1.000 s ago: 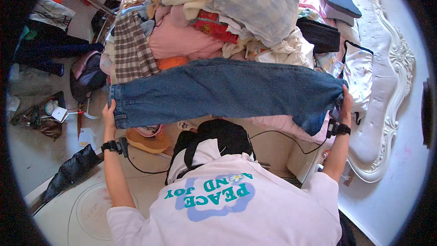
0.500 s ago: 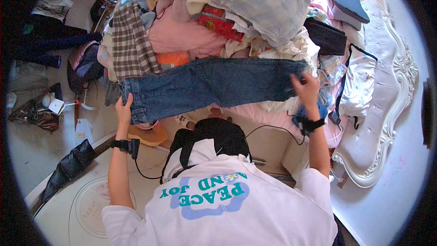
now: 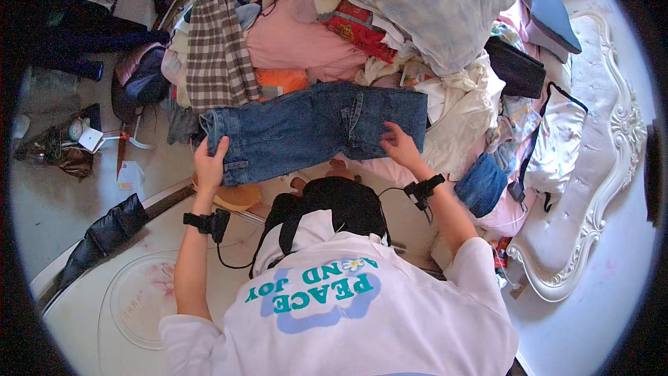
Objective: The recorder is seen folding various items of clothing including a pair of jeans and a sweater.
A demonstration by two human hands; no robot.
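Note:
Dark blue jeans (image 3: 292,132) stretch sideways in front of me, along the near edge of a pile of clothes. Their lower leg end is folded back over the rest, with the hem lying near the middle. My left hand (image 3: 210,163) grips the waistband end, thumb on top and the other fingers hidden beneath. Over the folded end is my right hand (image 3: 403,147), its fingers apart and nothing pinched between them. Whether its fingertips touch the denim is hard to see.
Behind the jeans lie a brown checked garment (image 3: 219,56), a pink cloth (image 3: 299,42) and a pale plaid pillow (image 3: 438,10). A rolled blue denim piece (image 3: 479,184) sits at right, near a white tufted headboard (image 3: 591,125). A black padded item (image 3: 104,240) lies at left.
My right hand has moved left, bringing the far leg end of the jeans inward and folding it over. Its grip has loosened. My left hand keeps the waistband.

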